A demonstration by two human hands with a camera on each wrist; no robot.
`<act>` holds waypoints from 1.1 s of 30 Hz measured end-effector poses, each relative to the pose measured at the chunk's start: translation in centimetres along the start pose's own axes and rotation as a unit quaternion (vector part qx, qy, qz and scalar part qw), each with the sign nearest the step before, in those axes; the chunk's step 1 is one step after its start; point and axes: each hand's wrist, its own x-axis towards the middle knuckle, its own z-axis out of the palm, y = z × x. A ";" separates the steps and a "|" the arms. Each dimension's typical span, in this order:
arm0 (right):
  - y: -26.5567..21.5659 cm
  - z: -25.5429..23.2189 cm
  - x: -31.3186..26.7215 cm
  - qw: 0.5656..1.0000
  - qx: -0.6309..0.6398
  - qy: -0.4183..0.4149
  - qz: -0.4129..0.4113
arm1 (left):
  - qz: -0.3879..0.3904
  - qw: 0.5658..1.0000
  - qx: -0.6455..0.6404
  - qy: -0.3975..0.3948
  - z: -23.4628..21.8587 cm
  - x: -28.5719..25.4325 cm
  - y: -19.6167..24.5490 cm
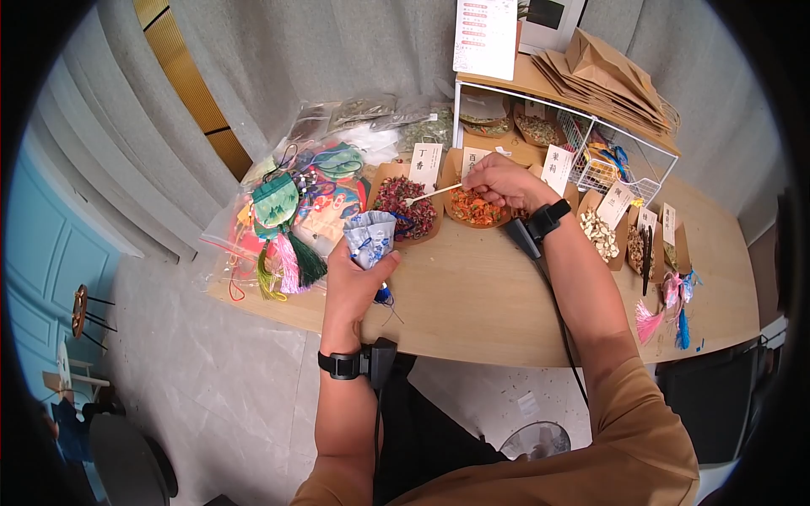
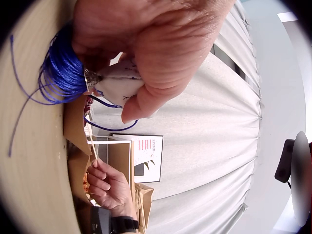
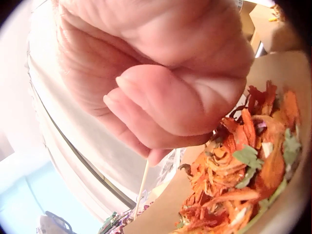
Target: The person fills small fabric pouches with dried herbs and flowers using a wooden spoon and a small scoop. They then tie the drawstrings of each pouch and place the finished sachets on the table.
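My left hand [image 1: 354, 282] grips a small white and blue patterned pouch [image 1: 369, 236], its mouth upward; a blue tassel [image 2: 63, 68] hangs from its lower end. My right hand [image 1: 506, 184] pinches a thin pale stick [image 1: 439, 192], whose far tip is over the tray of dark red dried flowers [image 1: 395, 198]. Beneath the right hand lies a tray of orange dried petals [image 3: 239, 170]. In the right wrist view the fingers [image 3: 156, 105] are curled and the stick [image 3: 142, 187] extends below them.
Trays of dried plants with label cards [image 1: 620, 202] line the right side. Behind stands a shelf [image 1: 540, 74] with paper bags [image 1: 603, 80]. Tasselled pouches [image 1: 276, 202] and plastic bags lie at the left. Black tweezers [image 1: 647, 261] rest on a right-hand tray.
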 end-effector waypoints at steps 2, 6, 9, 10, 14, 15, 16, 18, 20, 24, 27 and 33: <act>0.3 -0.3 0.3 1.000 0.009 -0.004 0.001 | -0.001 1.000 0.002 0.000 0.0 0.0 0.1; 0.1 -0.3 0.3 1.000 0.024 -0.005 0.009 | -0.004 1.000 0.013 0.001 0.0 0.0 0.3; 0.0 -0.1 0.0 0.999 0.029 -0.006 0.014 | -0.006 1.000 0.018 0.003 0.1 -0.1 0.5; 0.1 -0.2 0.2 0.999 0.029 -0.008 0.011 | -0.006 1.000 0.020 0.003 0.1 -0.1 0.5; -0.3 -0.6 -0.1 0.998 0.054 -0.015 0.005 | -0.008 1.000 -0.002 -0.002 0.0 0.0 0.3; -0.7 -0.6 -0.4 0.998 0.067 -0.017 0.005 | -0.008 1.000 -0.005 -0.003 0.1 -0.1 0.4; -1.0 -0.6 -0.6 0.997 0.076 -0.029 -0.006 | -0.007 1.000 -0.008 -0.004 0.1 -0.1 0.5; -1.8 -0.6 -1.2 0.994 0.094 -0.054 -0.027 | -0.005 1.000 -0.003 -0.006 0.0 -0.1 0.5; -2.5 -0.2 -1.9 0.993 0.091 -0.064 -0.044 | -0.003 1.000 -0.001 -0.008 0.0 -0.1 0.4; -3.7 1.3 -3.4 0.988 0.060 -0.106 -0.099 | -0.004 1.000 0.004 -0.009 0.0 -0.1 0.3; -4.1 2.6 -4.2 0.985 0.010 -0.090 -0.147 | -0.004 1.000 0.013 -0.006 -0.1 0.0 0.0; -4.2 2.4 -4.5 0.975 -0.023 -0.040 -0.219 | -0.005 1.000 0.012 -0.005 -0.1 0.0 0.1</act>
